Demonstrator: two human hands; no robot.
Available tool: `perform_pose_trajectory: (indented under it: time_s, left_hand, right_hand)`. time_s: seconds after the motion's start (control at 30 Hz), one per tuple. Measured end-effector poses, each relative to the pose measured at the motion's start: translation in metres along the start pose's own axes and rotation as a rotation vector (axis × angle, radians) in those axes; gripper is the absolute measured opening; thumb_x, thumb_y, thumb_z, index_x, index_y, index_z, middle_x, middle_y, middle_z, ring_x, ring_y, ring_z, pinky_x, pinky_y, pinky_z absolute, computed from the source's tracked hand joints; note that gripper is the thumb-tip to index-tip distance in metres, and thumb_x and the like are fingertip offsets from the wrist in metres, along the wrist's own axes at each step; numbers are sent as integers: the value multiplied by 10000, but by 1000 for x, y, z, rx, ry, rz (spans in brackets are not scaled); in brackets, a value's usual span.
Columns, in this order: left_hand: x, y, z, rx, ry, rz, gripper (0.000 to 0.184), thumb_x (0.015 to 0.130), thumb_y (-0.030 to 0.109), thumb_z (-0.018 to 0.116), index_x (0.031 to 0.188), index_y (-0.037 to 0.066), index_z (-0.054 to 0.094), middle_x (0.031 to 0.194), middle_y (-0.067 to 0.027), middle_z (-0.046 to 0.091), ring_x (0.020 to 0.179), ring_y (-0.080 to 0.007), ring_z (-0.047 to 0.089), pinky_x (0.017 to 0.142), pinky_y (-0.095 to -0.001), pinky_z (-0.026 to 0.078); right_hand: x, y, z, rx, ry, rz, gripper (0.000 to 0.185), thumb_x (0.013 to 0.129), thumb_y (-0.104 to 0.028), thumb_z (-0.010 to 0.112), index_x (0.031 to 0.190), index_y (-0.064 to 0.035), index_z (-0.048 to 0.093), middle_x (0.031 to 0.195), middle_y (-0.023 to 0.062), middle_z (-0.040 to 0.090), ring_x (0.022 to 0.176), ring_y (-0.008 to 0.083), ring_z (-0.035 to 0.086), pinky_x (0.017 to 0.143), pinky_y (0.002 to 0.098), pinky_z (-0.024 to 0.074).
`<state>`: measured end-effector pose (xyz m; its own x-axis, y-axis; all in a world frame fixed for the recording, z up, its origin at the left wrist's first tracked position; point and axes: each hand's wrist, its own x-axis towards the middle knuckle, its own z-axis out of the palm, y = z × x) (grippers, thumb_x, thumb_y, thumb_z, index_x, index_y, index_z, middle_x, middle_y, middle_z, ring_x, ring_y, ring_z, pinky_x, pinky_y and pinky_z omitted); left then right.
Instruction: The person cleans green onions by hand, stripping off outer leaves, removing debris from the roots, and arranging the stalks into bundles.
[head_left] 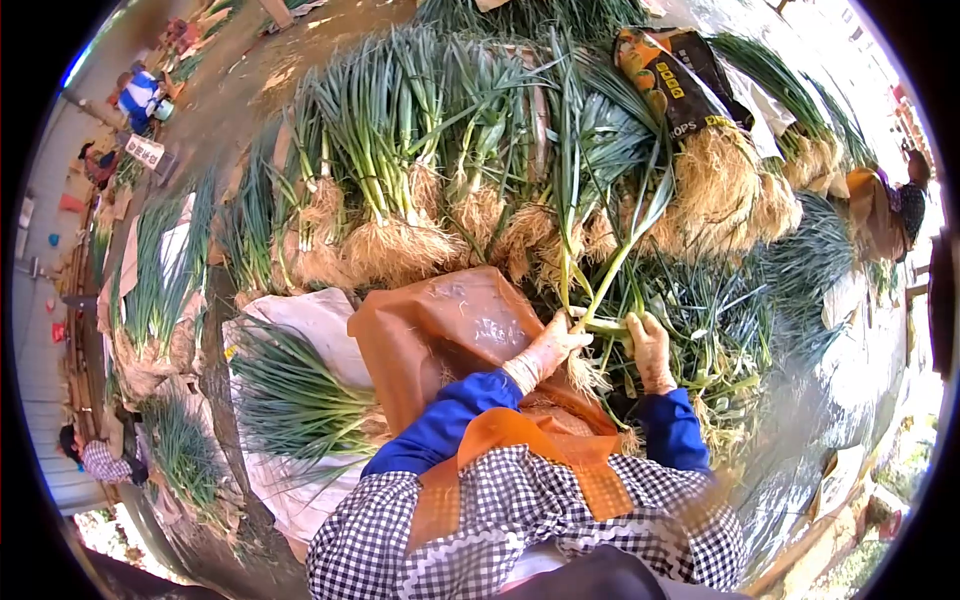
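My left hand [552,347] is closed around the lower stalk of a green onion [606,285], whose long leaves spread up and whose pale roots hang below the fingers. To its right, my right hand [650,352] is closed, pinching a green leaf [606,327] that runs across to the stalk. An orange-brown plastic apron [440,320] covers my lap beneath the left forearm. Left of it lies a bunch of green onions [310,395] on a pale sack [300,310]. Loose leaves and stalks [700,310] are piled under and beyond the right hand.
Upright bundles of green onions with bushy roots [400,245] stand in a row ahead. A black printed bag [685,85] covers one bundle. More onions [160,290] sit at the left. Other people [105,460] are at the left, and another person [900,200] is at the far right.
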<state>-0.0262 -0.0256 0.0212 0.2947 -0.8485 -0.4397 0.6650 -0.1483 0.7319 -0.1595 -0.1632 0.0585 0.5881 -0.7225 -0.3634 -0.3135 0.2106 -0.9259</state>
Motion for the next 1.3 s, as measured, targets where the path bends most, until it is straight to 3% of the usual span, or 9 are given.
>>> perform_pose_trajectory:
  time_s: [0.23, 0.4, 0.47, 0.67, 0.8, 0.9, 1.0, 1.13, 1.3]
  left_hand:
    - [-4, -12, -3, 320, 93, 153, 172, 878, 163, 580, 946, 62, 458, 800, -23, 513, 752, -118, 491, 697, -241, 427]
    - [-9, -5, -10, -271, 106, 46, 201, 874, 172, 575, 1022, 39, 543, 830, -19, 555, 735, -102, 529, 684, -255, 476]
    - [-5, 16, -31, -512, 124, 125, 116, 877, 137, 552, 963, 63, 533, 727, -4, 538, 589, -87, 506, 522, -224, 449]
    - [-18, 37, -15, -19, 295, 211, 124, 857, 11, 549, 958, 34, 480, 778, -51, 559, 644, -138, 573, 592, -245, 499]
    - [0, -13, -15, 513, 294, 302, 268, 798, -41, 594, 1039, -1, 486, 874, -48, 535, 738, -139, 574, 672, -262, 508]
    - [9, -19, -28, 535, 343, 317, 291, 818, -33, 568, 1095, -1, 484, 905, -53, 544, 754, -148, 574, 674, -267, 510]
    - [15, -19, -38, -391, 182, 245, 250, 854, 3, 513, 1102, 13, 479, 917, -66, 566, 776, -165, 585, 713, -279, 510]
    - [4, 3, -30, -58, 292, 312, 223, 830, -18, 550, 1031, 32, 467, 885, -64, 567, 761, -155, 589, 689, -247, 504]
    - [0, 6, -26, -32, 295, 177, 205, 856, 28, 543, 1052, 30, 480, 813, -55, 566, 642, -128, 550, 555, -228, 475]
  right_hand:
    - [15, -34, 65, 769, -216, -247, 226, 969, -233, 408, 887, -59, 529, 848, 34, 598, 782, 133, 559, 740, 295, 461]
    - [4, -25, 68, -260, -96, -757, 104, 769, 0, 581, 804, 5, 483, 692, 68, 485, 577, 202, 460, 575, 303, 430]
    - [-4, -17, 35, 427, -326, 68, 152, 857, -132, 542, 742, -48, 491, 608, 23, 407, 537, 150, 420, 517, 244, 371]
    - [10, 5, -62, -1375, 169, -368, 349, 791, -303, 660, 1076, -113, 597, 786, 95, 621, 702, 230, 617, 639, 341, 499]
    - [10, -75, 40, -879, -148, -309, 589, 750, -416, 679, 1256, -174, 501, 740, 70, 616, 714, 226, 628, 618, 328, 489]
    - [31, -43, 68, -806, -366, -333, 300, 811, -380, 604, 953, -121, 651, 755, 105, 639, 682, 263, 621, 640, 339, 491]
    - [-4, -18, 78, -660, -371, -512, 209, 831, -280, 604, 888, -86, 657, 710, 126, 620, 637, 262, 607, 588, 327, 474]
    - [-45, -30, 0, -355, -407, -416, 145, 801, -142, 654, 900, -39, 680, 688, 69, 623, 595, 134, 559, 549, 271, 458]
    - [-12, 35, -118, -1484, -59, 122, 176, 838, -219, 601, 956, -103, 662, 712, 62, 654, 633, 174, 610, 577, 345, 483]
